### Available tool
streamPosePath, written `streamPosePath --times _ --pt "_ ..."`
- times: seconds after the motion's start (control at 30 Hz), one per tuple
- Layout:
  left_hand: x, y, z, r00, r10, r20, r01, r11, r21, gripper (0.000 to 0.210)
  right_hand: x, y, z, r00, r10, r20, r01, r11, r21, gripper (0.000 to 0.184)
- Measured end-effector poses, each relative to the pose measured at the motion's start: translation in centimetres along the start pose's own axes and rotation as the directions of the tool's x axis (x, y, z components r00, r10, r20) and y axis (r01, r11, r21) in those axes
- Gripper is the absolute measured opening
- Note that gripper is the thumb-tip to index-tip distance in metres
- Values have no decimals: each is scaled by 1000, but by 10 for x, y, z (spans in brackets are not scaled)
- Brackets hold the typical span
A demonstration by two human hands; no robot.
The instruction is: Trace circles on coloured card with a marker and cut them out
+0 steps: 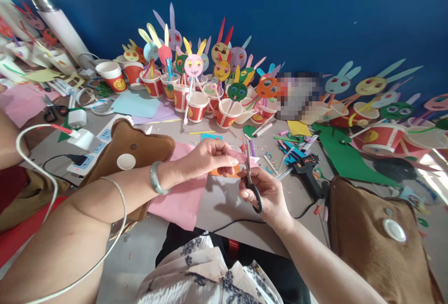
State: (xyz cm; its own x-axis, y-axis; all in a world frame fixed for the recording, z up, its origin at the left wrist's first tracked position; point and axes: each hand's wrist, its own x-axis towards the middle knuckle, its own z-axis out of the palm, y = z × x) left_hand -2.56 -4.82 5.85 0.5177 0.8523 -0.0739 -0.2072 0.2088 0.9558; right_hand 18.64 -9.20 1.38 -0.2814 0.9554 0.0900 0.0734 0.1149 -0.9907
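My right hand [268,196] is closed around the black handles of a pair of scissors [248,169], whose blades point up and away from me. Just left of the blades, my left hand [213,157] pinches a small piece of pink paper [241,156] between thumb and fingers. The paper lies against the blades; whether they are parted there I cannot tell. Under my hands lie an orange piece of paper [224,172] and a larger pink sheet [185,196] hanging over the table's front edge.
Paper cups [229,113] with rabbit-faced paper figures line the blue wall. A black glue gun [308,173] lies right of my hand, near a green sheet [350,157]. Brown cushions [364,220] flank me. A power strip [101,140] sits left; a white cable [121,210] crosses my left arm.
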Motion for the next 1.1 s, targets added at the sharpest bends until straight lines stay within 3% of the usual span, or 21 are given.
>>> streamPosePath --times 0.9,1.1 --pt "1 -1 -2 998 67 -14 -67 998 11 24 -1 -5 2 1000 18 -4 -18 1000 -4 57" --pt "1 -1 -3 996 89 -19 -87 993 75 24 -1 -5 2 1000 20 -2 -20 1000 2 57"
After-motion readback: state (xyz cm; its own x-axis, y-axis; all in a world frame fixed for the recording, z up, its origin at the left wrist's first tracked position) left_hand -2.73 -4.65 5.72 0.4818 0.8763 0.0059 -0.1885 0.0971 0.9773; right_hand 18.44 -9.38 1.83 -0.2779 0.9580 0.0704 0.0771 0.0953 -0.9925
